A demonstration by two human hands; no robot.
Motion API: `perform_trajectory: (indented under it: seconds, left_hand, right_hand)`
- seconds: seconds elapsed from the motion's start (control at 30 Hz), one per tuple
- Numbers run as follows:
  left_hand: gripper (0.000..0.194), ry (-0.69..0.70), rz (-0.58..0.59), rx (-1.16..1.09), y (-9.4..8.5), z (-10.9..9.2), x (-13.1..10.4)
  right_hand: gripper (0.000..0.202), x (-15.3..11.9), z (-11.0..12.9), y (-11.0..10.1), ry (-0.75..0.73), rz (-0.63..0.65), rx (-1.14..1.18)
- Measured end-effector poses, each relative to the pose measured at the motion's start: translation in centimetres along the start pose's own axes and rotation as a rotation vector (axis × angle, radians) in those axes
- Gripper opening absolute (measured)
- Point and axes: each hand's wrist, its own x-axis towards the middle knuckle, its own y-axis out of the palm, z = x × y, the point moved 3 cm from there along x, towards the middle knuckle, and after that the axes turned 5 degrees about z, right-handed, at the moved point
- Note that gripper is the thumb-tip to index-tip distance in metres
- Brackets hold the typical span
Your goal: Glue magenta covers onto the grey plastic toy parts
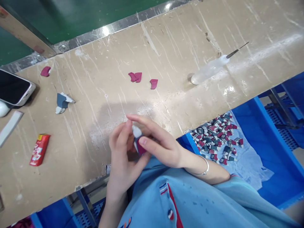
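Close to my body, at the near edge of the table, both hands are around one small piece in white, dark grey and maroon. My right hand, with a bracelet at the wrist, presses its thumb on the maroon side. Curled around the other side is my left hand; its fingertips are partly hidden behind the piece. Beyond the hands lie two overlapping maroon pieces and a single maroon piece.
A white bottle with a thin needle tip lies at the right. On the left are a grey-and-white piece, a red packet, a phone and another maroon piece. Below right, a blue bin holds several similar pieces.
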Motion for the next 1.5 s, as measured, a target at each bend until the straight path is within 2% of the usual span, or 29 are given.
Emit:
perform_trajectory:
  seconds: [0.07,0.13,0.27,0.33,0.5,0.63,0.73,0.87,0.97,1.1,1.27,1.37,1.5]
  left_hand:
    - [0.069,0.012,0.009,0.072,-0.2,0.1,0.0]
    - [0.063,0.002,-0.012,0.043,-0.3,0.2,0.1]
    - [0.071,-0.048,-0.097,-0.12,-0.2,0.3,0.2]
    - [0.071,-0.065,-0.115,-0.078,0.0,0.4,0.1]
    - [0.065,-0.045,-0.156,0.168,0.3,0.5,-0.1]
    - [0.074,0.043,-0.155,0.232,0.6,0.3,0.2]
    - [0.072,0.04,-0.174,0.233,0.7,0.2,0.6]
    - [0.067,0.019,-0.173,0.279,0.6,0.5,0.9]
    - [0.066,0.052,-0.154,0.365,0.6,0.8,1.1]
    - [0.069,0.071,-0.138,0.416,0.7,1.0,1.3]
    - [0.064,0.026,-0.15,0.382,0.8,1.3,1.1]
    - [0.066,0.022,-0.175,0.362,0.8,1.4,0.9]
    - [0.069,0.014,-0.144,0.375,0.8,1.2,1.0]
  right_hand:
    - [0.054,-0.2,0.2,0.2,-0.005,0.036,-0.169]
    - [0.057,-0.4,0.4,0.5,-0.054,0.014,-0.311]
    - [0.042,-0.6,0.4,0.6,-0.255,-0.221,-0.52]
    - [0.029,-0.4,0.2,0.5,-0.312,-0.26,-0.595]
    - [0.008,0.2,-0.1,0.3,-0.306,-0.258,-0.665]
    - [0.004,0.2,-0.2,0.1,-0.295,-0.27,-0.683]
    - [0.004,0.2,-0.5,-0.1,-0.29,-0.278,-0.663]
    - [0.004,0.4,-1.6,-0.4,-0.216,-0.259,-0.609]
    - [0.004,0.8,-2.0,-0.8,-0.129,-0.243,-0.591]
    - [0.011,1.5,-1.8,-1.5,-0.023,-0.153,-0.58]
    - [0.014,2.5,-1.2,-2.2,-0.051,-0.043,-0.512]
    - [0.017,2.8,-1.3,-2.3,-0.028,-0.011,-0.486]
    - [0.018,2.9,-1.7,-2.2,-0.021,0.015,-0.481]
